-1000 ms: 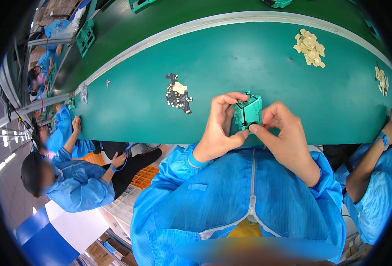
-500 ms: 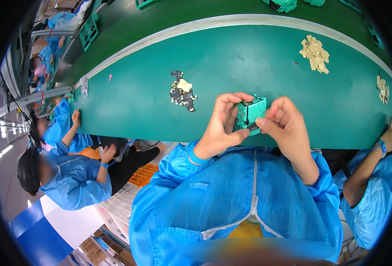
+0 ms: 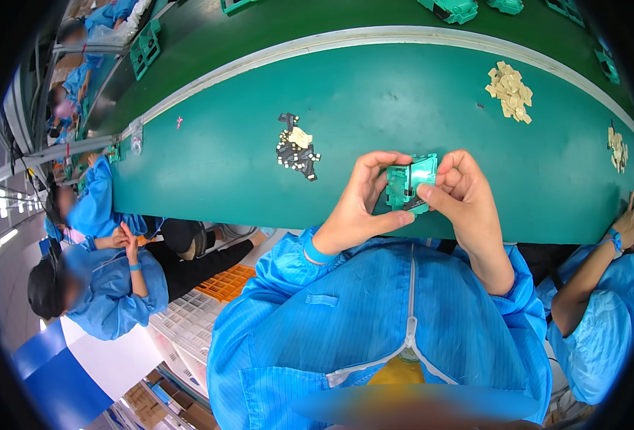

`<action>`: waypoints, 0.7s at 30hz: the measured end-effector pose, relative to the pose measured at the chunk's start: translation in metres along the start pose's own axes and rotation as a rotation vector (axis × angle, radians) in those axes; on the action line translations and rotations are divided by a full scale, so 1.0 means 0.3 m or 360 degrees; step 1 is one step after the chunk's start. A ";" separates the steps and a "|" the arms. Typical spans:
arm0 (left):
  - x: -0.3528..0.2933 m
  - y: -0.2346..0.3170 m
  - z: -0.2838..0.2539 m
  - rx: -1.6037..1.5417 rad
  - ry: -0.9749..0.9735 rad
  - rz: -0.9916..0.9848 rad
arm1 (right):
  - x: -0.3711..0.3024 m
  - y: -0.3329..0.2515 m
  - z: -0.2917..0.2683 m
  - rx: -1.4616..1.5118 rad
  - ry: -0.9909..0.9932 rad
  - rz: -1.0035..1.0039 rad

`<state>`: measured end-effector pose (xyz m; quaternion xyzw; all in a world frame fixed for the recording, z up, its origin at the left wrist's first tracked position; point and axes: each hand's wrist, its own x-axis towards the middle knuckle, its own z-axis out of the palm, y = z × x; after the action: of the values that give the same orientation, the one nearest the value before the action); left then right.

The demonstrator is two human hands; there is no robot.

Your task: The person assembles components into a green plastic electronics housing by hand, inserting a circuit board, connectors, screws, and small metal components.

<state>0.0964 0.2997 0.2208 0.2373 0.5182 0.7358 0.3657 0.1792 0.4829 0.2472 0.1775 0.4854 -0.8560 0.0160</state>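
Note:
Above the near edge of the green bench, both hands hold a teal plastic housing [image 3: 423,172] with dark parts inside it. My left hand [image 3: 366,201] is closed round its left side, fingers at the top corner and thumb along the bottom. On the right side, my right hand [image 3: 462,192] grips the housing with bent fingers, its thumb pressed on the front face. A small black piece [image 3: 416,203] lies at the housing's lower front, between the two thumbs. Part of the housing is hidden behind my fingers.
A pile of small black pieces [image 3: 295,152] lies left of my hands. Cream pieces [image 3: 509,92] are heaped at the back right, with a smaller pile [image 3: 617,150] at far right. Teal housings [image 3: 452,8] stand beyond the pale rail [image 3: 374,33]. Co-workers sit at both sides.
The housing has turned a little in my hands, showing more of its front. My right thumb has moved slightly up on it. A co-worker at left has brought both hands together.

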 end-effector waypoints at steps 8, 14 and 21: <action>0.001 0.004 0.009 0.0048 0.0039 -0.0030 | -0.014 0.000 -0.002 -0.0071 0.0015 0.0017; -0.004 -0.012 0.016 0.0178 0.0087 0.0033 | -0.011 0.003 -0.002 -0.0111 0.0005 -0.0077; 0.007 0.027 0.102 0.0611 0.0214 0.0058 | -0.002 0.026 -0.083 0.0361 0.0021 0.0007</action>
<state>0.1150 0.3177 0.2391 0.2623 0.6679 0.6442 0.2649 0.1886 0.4996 0.2293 0.1849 0.3850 -0.9042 -0.0054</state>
